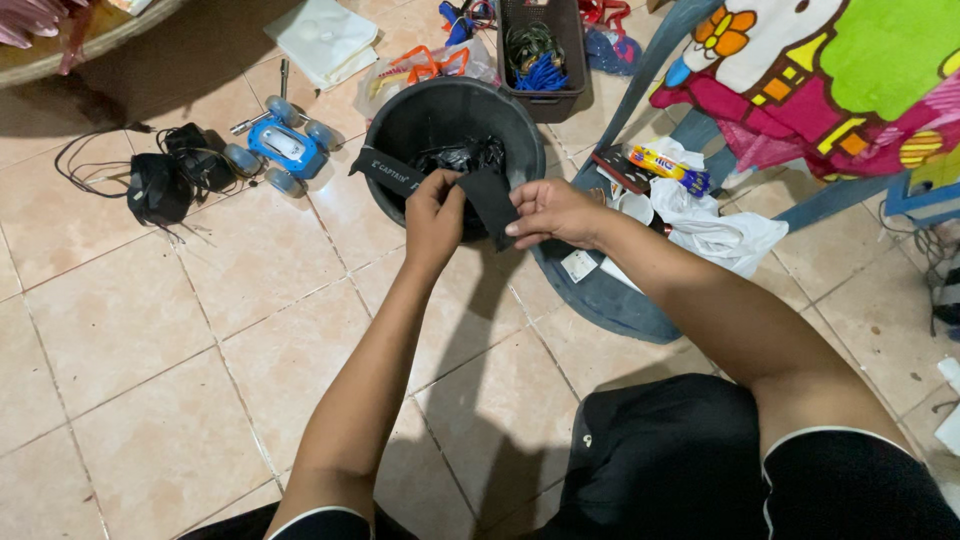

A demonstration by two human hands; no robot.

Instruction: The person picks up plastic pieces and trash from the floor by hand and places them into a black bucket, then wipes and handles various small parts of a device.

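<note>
Tiled floor carries a black bucket, and just above its near rim both hands, left hand and right hand, pinch a black strap, pulling it flat between them, seemingly for folding.

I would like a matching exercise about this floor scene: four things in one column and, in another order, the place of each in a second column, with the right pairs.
Things:
1. black strap
2. toy car
3. bucket
4. dark basket

Places:
A. behind the bucket, holding cords
B. left of the bucket, on the tiles
C. between the left hand and the right hand
D. just beyond both hands, with black plastic inside

Pairs: 1-C, 2-B, 3-D, 4-A
</note>
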